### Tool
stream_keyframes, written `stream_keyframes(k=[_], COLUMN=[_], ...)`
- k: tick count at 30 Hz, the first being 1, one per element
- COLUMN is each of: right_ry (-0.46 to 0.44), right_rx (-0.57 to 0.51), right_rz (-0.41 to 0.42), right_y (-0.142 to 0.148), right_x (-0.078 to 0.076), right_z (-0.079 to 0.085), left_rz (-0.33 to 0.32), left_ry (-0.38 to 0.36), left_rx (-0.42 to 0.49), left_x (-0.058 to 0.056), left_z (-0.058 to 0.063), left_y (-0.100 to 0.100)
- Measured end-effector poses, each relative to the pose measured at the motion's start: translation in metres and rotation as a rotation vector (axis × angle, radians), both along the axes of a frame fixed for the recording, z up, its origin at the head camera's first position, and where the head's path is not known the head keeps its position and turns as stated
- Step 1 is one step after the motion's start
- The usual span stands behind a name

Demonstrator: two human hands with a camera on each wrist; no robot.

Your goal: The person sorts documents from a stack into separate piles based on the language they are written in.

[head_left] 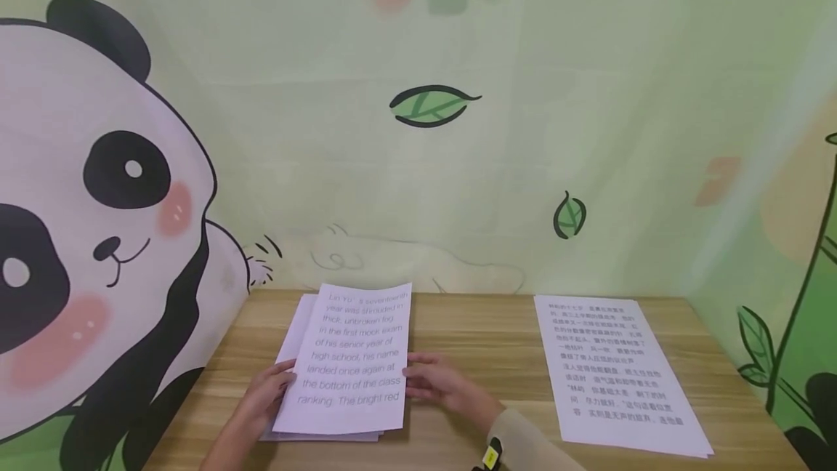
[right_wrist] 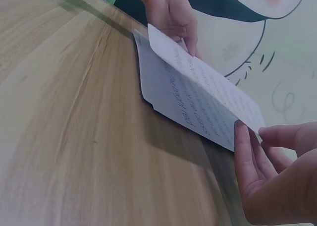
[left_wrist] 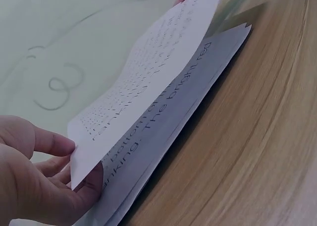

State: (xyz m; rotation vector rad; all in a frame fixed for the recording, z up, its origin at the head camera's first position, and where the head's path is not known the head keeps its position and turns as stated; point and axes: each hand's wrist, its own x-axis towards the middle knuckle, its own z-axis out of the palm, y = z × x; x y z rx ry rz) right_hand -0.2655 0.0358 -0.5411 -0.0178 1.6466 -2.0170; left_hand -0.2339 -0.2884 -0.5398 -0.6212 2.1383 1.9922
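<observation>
Between both hands, a white sheet of paper [head_left: 349, 355] printed with large English text is held raised over a stack of similar sheets [head_left: 294, 369] on the table. My left hand [head_left: 267, 389] pinches its left edge, thumb on top and fingers beneath, as the left wrist view shows. At the opposite edge my right hand [head_left: 447, 386] pinches the paper between thumb and fingers. The left wrist view shows the printed lower sheet [left_wrist: 143, 137] under the lifted one, with a gap between them. The held sheet bows slightly along its length.
A second stack of paper [head_left: 617, 376] with Chinese text lies on the right side of the wooden table [head_left: 477, 340]. Behind the table hangs a pale green backdrop [head_left: 314, 151] with a panda and leaves drawn on it.
</observation>
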Motion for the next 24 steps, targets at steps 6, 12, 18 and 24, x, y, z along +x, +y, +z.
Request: stream_keyframes(k=[6, 12, 18, 24], right_ry=[-0.024, -0.049, -0.028, 0.007], right_rx=[0.010, -0.007, 0.004, 0.003], right_rz=[0.000, 0.036, 0.088, 0.131], right_y=[-0.010, -0.014, -0.012, -0.016], right_x=[0.002, 0.005, 0.005, 0.006], right_z=[0.001, 0.000, -0.005, -0.005], left_rz=[0.021, 0.067, 0.084, 0.093], left_ry=[-0.006, -0.022, -0.043, -0.086], left_rx=[0.003, -0.012, -0.024, -0.142], left_x=[0.003, 0.004, 0.002, -0.002], left_z=[-0.003, -0.004, -0.005, -0.006], left_y=[-0.007, -0.014, -0.017, -0.027])
